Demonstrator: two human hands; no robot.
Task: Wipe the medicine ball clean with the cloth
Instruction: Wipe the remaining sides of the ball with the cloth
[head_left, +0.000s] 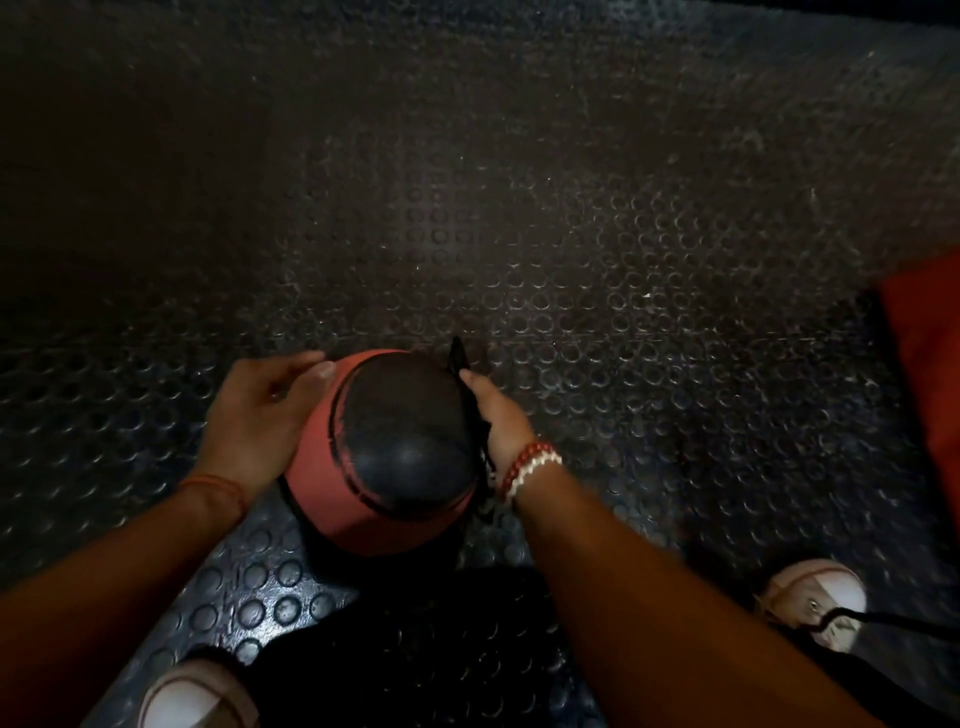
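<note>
A dark rubber floor (519, 208) studded with raised round discs fills the view, dimly lit and scuffed grey in places. Toward six o'clock from the middle of the frame, the medicine ball (384, 457) sits on that floor between my feet, its shell red with a broad black panel facing up.

My left hand (254, 415) rests against the ball at its nine o'clock side, fingers stretched out loosely toward the far edge, thumb lying on the red shell, holding nothing. An orange thread (213, 486) circles that wrist.

My right hand (498, 415) is at the ball's three o'clock side and grips the cloth (458, 358), a dark strip caught between my palm and the black panel. One tip of it pokes up past my thumb at about one o'clock on the ball; a frayed end hangs below my wrist. The fingers on the far side of that hand are hidden, so how they curl I cannot tell. A bracelet (527, 467) of red and white beads sits on the right wrist.

A pale left shoe (197, 696) shows at seven o'clock in the frame, a pale right shoe (815, 597) at four o'clock, with a black cord (883, 621) trailing off it. A red object (930, 353), cut off by the frame, lies at three o'clock.
</note>
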